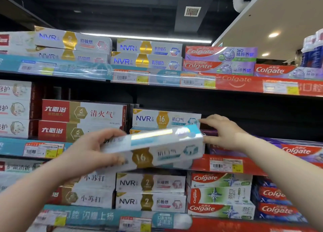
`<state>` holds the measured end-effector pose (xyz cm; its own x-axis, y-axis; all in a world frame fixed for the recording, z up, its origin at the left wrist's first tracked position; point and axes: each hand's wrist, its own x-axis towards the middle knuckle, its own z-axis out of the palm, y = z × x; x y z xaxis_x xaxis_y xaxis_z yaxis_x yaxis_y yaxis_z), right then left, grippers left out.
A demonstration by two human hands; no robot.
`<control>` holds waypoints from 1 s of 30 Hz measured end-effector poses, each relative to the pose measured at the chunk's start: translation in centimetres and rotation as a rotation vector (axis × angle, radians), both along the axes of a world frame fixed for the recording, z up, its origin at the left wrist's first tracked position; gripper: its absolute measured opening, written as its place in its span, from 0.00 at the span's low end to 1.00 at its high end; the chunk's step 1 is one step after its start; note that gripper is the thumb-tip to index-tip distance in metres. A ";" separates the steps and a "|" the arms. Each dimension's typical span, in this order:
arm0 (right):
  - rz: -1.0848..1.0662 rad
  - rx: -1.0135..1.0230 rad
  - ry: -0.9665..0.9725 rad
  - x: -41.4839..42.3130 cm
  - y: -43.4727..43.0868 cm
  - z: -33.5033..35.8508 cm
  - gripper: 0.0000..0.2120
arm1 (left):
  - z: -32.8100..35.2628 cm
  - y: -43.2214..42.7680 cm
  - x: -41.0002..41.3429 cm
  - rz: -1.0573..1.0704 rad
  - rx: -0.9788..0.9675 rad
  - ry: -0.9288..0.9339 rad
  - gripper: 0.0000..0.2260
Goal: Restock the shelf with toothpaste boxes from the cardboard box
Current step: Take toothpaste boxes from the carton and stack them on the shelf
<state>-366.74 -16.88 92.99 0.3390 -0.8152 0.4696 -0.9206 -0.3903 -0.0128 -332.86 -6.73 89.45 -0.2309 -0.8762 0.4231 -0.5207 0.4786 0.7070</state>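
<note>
Head cam: left hand (90, 148) has its fingers wrapped round the left end of a toothpaste box (153, 149), held tilted just in front of and below the shelved NVR stack (166, 119). Right hand (222, 132) sits at that stack's right end, fingers fairly straight, tips touching it, thumb by the held box's end. Risk imo: that one-ended grip lets the box sag or twist, and pushing it in crooked could knock the stack askew. No sign of the cardboard box in shot.
</note>
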 end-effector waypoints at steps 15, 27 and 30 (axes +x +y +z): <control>-0.112 0.055 0.008 -4.7 3.8 -0.4 0.40 | 7.8 -10.5 -4.6 0.006 0.041 -0.237 0.16; -0.125 0.106 -0.012 -4.0 3.4 -0.5 0.40 | 7.5 -12.6 -5.5 0.208 -0.140 -0.556 0.23; -0.137 0.108 -0.011 -3.7 3.2 -0.6 0.40 | 6.9 -12.7 -5.5 0.249 -0.197 -0.537 0.22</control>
<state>-370.49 -13.71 92.41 0.2162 -0.8993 0.3802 -0.9647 -0.2567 -0.0586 -338.34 -19.43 96.34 -0.2552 -0.8482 0.4641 -0.8919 0.3918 0.2257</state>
